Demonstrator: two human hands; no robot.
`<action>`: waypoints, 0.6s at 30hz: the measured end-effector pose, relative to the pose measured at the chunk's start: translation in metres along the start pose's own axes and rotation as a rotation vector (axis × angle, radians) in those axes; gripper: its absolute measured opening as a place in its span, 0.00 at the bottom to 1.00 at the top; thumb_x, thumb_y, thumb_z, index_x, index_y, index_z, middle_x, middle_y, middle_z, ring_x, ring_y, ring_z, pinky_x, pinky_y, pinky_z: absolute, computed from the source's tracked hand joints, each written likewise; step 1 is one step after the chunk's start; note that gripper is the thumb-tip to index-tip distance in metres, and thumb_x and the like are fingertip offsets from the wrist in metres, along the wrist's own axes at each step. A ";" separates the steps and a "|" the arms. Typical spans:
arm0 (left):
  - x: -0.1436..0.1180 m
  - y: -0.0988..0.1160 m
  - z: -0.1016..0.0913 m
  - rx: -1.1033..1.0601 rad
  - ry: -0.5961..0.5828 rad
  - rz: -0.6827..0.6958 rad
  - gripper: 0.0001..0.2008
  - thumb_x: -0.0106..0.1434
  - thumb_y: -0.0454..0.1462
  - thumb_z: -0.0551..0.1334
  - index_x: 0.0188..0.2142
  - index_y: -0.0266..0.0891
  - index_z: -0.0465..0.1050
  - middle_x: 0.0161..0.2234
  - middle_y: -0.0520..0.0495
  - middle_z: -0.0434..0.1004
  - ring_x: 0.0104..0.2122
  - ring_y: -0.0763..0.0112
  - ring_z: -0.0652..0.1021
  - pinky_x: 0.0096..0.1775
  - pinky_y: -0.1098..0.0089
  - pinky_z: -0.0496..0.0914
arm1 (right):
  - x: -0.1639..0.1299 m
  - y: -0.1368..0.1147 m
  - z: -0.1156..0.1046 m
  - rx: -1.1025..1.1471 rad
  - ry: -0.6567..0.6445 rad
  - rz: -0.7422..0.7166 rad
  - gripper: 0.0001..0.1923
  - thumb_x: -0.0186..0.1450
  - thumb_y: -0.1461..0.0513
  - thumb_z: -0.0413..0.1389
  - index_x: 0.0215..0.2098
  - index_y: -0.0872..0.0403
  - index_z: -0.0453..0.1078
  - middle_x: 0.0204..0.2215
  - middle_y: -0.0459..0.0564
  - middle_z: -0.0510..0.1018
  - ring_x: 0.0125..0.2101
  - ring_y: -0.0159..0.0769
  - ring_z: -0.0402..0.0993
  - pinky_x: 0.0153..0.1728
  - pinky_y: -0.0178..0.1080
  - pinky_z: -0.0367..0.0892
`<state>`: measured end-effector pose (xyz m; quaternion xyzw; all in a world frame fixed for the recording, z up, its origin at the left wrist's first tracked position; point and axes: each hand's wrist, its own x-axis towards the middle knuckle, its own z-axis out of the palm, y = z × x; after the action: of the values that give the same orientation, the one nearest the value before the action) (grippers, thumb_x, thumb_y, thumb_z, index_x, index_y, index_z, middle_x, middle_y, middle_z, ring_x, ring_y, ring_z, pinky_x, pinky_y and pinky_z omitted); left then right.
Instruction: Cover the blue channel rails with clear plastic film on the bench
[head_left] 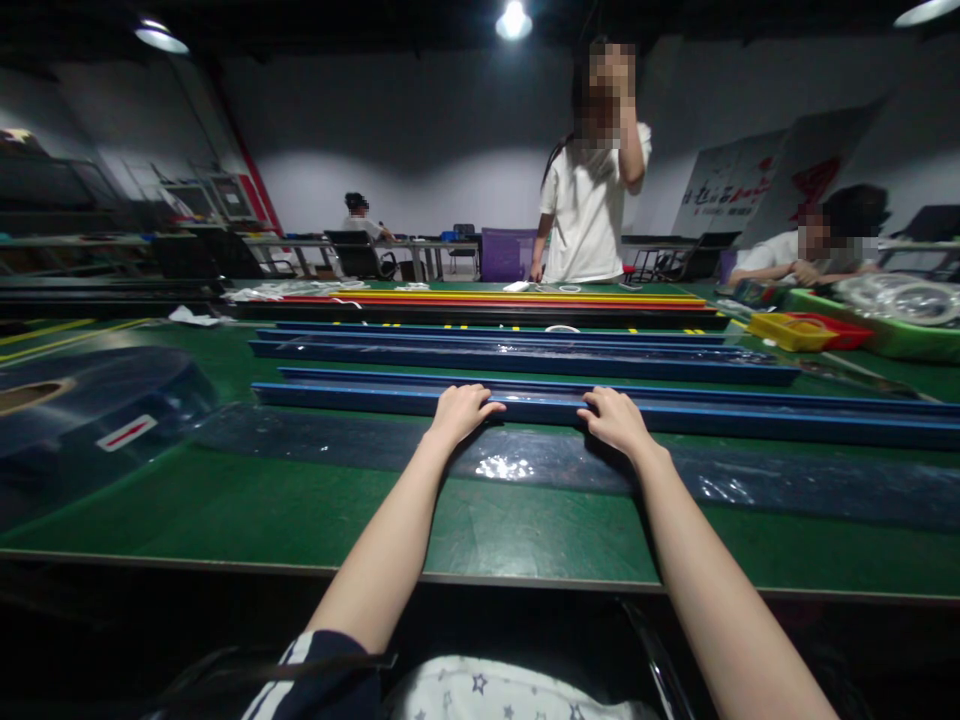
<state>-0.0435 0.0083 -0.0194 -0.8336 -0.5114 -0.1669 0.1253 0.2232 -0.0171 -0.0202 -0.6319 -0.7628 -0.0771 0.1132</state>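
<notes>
both hands rest on the nearest blue rail point(525, 405), a long narrow strip that lies across the green table point(225, 500) with its long axis parallel to the near edge, one end toward the left side and the other running off past the right side of the view. the left hand point(459, 412) lies palm down on the rail's near face, fingers point(480, 407) close together and curled lightly over its top edge, not clamped around it. the right hand point(616, 418) sits just beside it further along the rail, fingers point(596, 400) likewise together and draped over the top, pointing left along the rail. both hands are on the middle stretch, and neither is plainly nearer an end, though the left end is the one in sight. a sheet of clear film point(525, 465) lies flat on the table under and just in front of the rail, between it and the near edge. more blue rails point(517, 355) lie parallel behind it, then red and yellow strips point(510, 297) toward the far edge. a large roll of film point(82, 400) sits at the left edge. a person in a white shirt point(589, 215) stands at the far side, and another person point(810, 255) sits at the far right corner beside a yellow tray point(780, 330).
</notes>
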 end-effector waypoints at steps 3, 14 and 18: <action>-0.001 0.000 0.002 -0.004 0.011 0.000 0.21 0.62 0.52 0.50 0.30 0.41 0.72 0.36 0.49 0.75 0.37 0.68 0.74 0.33 0.71 0.59 | -0.001 0.000 -0.001 -0.009 0.001 -0.010 0.14 0.63 0.56 0.46 0.40 0.53 0.70 0.40 0.52 0.74 0.42 0.38 0.66 0.37 0.37 0.56; -0.002 0.004 0.005 -0.017 0.014 -0.025 0.21 0.62 0.52 0.50 0.32 0.39 0.72 0.37 0.48 0.74 0.39 0.67 0.73 0.38 0.68 0.59 | -0.003 -0.023 0.002 -0.049 0.121 -0.047 0.21 0.66 0.51 0.40 0.37 0.54 0.68 0.39 0.54 0.73 0.42 0.41 0.65 0.38 0.41 0.55; -0.002 0.004 0.007 0.002 0.013 -0.022 0.21 0.62 0.52 0.49 0.33 0.40 0.72 0.38 0.48 0.74 0.39 0.66 0.73 0.39 0.68 0.59 | 0.001 -0.042 0.006 0.064 0.175 -0.152 0.15 0.66 0.55 0.41 0.39 0.53 0.65 0.40 0.53 0.73 0.42 0.38 0.65 0.38 0.38 0.55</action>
<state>-0.0397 0.0081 -0.0269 -0.8267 -0.5198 -0.1734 0.1275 0.1817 -0.0224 -0.0245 -0.5591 -0.7978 -0.1160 0.1936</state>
